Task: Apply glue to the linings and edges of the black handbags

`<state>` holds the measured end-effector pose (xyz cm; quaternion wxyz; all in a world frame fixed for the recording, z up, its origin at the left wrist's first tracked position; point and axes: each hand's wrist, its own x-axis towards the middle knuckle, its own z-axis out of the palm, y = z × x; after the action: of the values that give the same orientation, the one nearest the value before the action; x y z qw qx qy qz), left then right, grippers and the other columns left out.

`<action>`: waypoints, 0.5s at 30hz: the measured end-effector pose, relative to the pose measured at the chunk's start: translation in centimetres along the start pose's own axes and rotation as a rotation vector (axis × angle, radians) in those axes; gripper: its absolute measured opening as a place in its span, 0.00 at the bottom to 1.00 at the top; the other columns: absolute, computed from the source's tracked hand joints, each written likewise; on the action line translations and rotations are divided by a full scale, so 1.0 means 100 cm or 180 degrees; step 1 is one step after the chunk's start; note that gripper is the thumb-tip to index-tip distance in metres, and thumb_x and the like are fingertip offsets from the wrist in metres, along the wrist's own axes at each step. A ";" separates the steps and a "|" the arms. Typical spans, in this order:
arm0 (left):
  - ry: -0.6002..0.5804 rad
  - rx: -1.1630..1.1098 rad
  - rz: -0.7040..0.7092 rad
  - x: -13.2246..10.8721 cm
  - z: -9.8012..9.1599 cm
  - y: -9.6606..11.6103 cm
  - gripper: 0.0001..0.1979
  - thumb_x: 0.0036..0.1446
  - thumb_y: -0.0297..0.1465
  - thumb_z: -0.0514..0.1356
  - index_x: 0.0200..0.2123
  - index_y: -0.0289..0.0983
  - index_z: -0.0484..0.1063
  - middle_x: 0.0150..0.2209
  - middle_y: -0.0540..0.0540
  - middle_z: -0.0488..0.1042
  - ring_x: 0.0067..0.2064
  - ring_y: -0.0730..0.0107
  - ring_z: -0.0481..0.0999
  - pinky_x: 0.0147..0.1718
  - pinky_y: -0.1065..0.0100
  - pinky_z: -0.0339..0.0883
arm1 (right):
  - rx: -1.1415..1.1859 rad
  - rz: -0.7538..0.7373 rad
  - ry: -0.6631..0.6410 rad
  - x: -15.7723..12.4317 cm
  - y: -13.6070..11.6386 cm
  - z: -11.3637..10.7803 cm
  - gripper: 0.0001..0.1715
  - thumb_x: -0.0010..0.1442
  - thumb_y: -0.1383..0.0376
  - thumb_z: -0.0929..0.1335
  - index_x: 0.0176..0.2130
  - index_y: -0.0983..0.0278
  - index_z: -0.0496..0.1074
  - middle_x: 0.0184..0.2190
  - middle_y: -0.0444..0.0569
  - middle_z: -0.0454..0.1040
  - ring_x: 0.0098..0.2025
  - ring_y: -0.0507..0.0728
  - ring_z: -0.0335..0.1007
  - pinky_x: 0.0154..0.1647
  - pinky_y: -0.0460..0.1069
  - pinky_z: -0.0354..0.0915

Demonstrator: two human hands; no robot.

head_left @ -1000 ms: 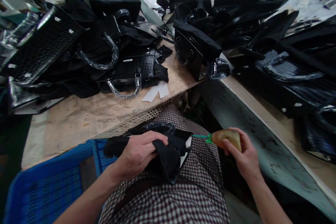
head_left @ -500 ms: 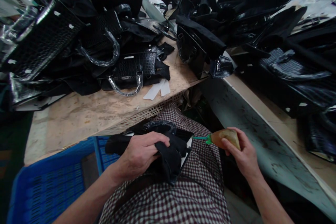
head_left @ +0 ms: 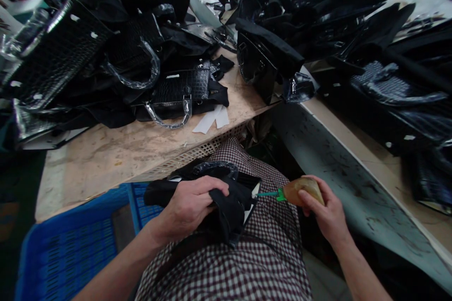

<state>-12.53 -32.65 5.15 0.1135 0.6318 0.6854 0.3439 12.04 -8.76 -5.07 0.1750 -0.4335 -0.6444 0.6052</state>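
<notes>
Across my lap, over a checked apron, lies a black handbag with loose black lining. My left hand is closed on the lining, thumb and fingers pinching the cloth. White strips show along the bag's right edge. In my right hand is an amber squeeze bottle of glue, lying nearly level with a green cap and a thin green nozzle. The nozzle's tip is at the white strip on the bag's upper right corner; whether it touches I cannot tell.
Several black crocodile-pattern handbags are heaped on the wooden table ahead, beside white paper strips. More black bags lie on the bench to the right. A blue plastic crate stands at my lower left.
The glue bottle has shifted slightly down, and its nozzle tip now sits a little further left, over the white strip. My left hand keeps its hold on the lining.
</notes>
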 end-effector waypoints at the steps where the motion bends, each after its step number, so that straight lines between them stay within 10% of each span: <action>1: -0.0011 -0.0009 -0.0018 0.000 0.000 -0.001 0.09 0.67 0.25 0.54 0.38 0.34 0.75 0.40 0.41 0.81 0.43 0.67 0.81 0.44 0.69 0.76 | -0.0032 -0.0029 0.0040 0.001 0.001 0.000 0.30 0.52 0.50 0.77 0.50 0.61 0.72 0.38 0.47 0.74 0.24 0.54 0.66 0.17 0.47 0.65; 15: 0.0000 0.0035 -0.0030 -0.002 0.002 -0.003 0.09 0.67 0.25 0.54 0.39 0.34 0.75 0.40 0.41 0.81 0.42 0.66 0.81 0.43 0.69 0.77 | -0.0271 -0.0115 0.0091 -0.006 0.008 -0.006 0.30 0.52 0.50 0.76 0.50 0.60 0.73 0.42 0.50 0.75 0.36 0.62 0.73 0.23 0.48 0.69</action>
<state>-12.61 -32.73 4.83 0.1116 0.6292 0.6902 0.3396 13.07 -8.95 -5.54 0.1765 -0.4374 -0.6747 0.5677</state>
